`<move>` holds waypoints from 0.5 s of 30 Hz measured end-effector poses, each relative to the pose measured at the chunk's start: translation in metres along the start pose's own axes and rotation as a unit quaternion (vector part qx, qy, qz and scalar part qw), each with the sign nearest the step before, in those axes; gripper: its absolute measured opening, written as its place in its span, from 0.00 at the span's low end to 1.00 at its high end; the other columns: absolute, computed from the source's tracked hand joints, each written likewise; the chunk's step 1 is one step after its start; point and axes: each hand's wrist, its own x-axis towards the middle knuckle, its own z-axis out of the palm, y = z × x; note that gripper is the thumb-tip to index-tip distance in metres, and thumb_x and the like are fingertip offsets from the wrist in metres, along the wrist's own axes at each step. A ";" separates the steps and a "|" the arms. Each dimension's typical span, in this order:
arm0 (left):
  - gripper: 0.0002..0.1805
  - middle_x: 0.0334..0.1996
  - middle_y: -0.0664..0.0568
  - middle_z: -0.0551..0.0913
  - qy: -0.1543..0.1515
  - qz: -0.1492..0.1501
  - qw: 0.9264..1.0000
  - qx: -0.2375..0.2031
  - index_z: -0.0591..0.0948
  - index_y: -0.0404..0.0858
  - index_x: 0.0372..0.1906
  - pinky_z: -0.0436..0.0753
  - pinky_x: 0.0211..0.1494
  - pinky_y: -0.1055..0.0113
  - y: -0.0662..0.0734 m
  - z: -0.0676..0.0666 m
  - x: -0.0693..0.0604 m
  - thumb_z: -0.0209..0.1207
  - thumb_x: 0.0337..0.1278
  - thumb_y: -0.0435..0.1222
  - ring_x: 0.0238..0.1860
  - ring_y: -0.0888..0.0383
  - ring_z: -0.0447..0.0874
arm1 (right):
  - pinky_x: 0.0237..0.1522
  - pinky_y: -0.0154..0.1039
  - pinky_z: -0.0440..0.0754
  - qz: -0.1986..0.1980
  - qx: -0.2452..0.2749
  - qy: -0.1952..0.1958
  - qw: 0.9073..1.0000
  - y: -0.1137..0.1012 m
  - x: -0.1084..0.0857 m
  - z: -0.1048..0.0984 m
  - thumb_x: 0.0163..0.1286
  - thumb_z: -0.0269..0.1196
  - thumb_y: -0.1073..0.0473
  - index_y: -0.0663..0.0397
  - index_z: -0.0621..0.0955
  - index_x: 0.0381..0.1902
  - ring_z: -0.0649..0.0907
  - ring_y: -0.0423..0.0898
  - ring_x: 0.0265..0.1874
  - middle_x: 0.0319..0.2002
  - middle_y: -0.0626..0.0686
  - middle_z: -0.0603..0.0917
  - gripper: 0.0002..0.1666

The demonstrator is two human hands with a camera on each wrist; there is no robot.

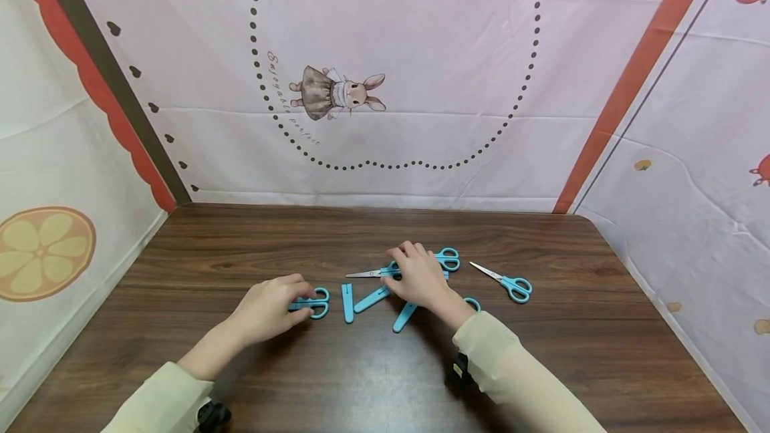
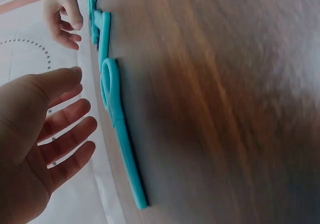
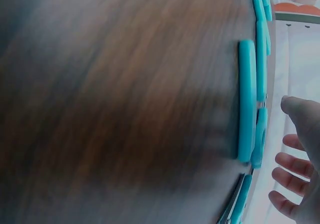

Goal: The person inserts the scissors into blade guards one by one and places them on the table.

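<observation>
My left hand (image 1: 271,306) hovers with loosely bent fingers over light-blue scissors (image 1: 323,304) at the left; in the left wrist view these scissors (image 2: 111,89) wear a blue blade cover (image 2: 131,169), and the hand is apart from them. My right hand (image 1: 418,276) is above a cluster of blue scissors and covers, its fingers relaxed and holding nothing in the right wrist view. Bare blades (image 1: 363,274) point left from under it. Beside it lie an upright-set cover (image 1: 347,303), a slanted cover (image 1: 371,299) and another cover (image 1: 404,318). The right hand hides part of the cluster.
Uncovered scissors (image 1: 517,289) lie at the right, blades toward the upper left. Another pair's handles (image 1: 448,259) show behind the right hand. The brown wooden table (image 1: 252,239) meets a printed fabric backdrop (image 1: 421,146) at its back edge.
</observation>
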 end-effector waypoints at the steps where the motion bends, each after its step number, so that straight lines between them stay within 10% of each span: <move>1: 0.10 0.32 0.63 0.78 0.003 0.000 1.000 0.002 0.82 0.49 0.35 0.68 0.22 0.74 0.001 0.001 0.001 0.67 0.45 0.43 0.25 0.67 0.74 | 0.34 0.42 0.70 0.006 0.000 -0.001 1.000 0.001 -0.001 0.000 0.59 0.63 0.43 0.51 0.77 0.53 0.74 0.50 0.41 0.45 0.53 0.76 0.28; 15: 0.08 0.28 0.62 0.78 0.034 -0.006 0.999 0.024 0.83 0.49 0.32 0.70 0.23 0.74 0.015 0.012 0.006 0.67 0.45 0.44 0.23 0.69 0.72 | 0.41 0.46 0.73 0.052 -0.035 -0.036 0.997 0.007 -0.006 0.003 0.58 0.61 0.37 0.49 0.76 0.53 0.74 0.51 0.43 0.47 0.54 0.75 0.31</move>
